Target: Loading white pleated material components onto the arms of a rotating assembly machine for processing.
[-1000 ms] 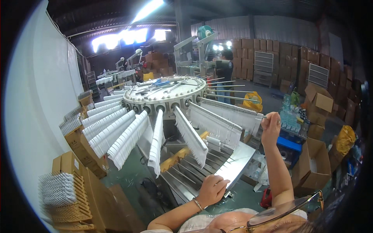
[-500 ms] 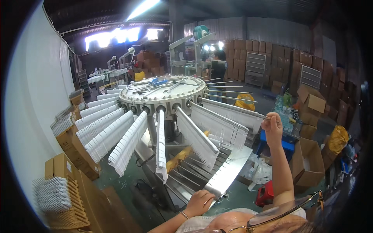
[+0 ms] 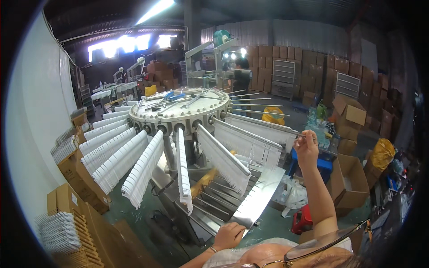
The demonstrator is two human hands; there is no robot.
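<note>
My right hand is raised at the right, its fingers closed in a pinch on the outer end of a thin metal rod. White strips hang in a row from that rod. Low in the middle, my left hand is loosely curled by the near edge of a shiny metal tray; what its fingers hold, if anything, is hidden. Between the hands stands a round machine with rods sticking out all around. Two more rods hung with white strips slope down over the tray.
Loose tools with blue handles lie on the machine's top. Cardboard boxes with white spiky pieces stand at the lower left. At the right are an open carton, a red stool and white plastic bags. Another person stands behind.
The whole view has shifted slightly, so the machine sits a little further left. My right hand stays at the rod's end, and my left hand remains by the tray edge.
</note>
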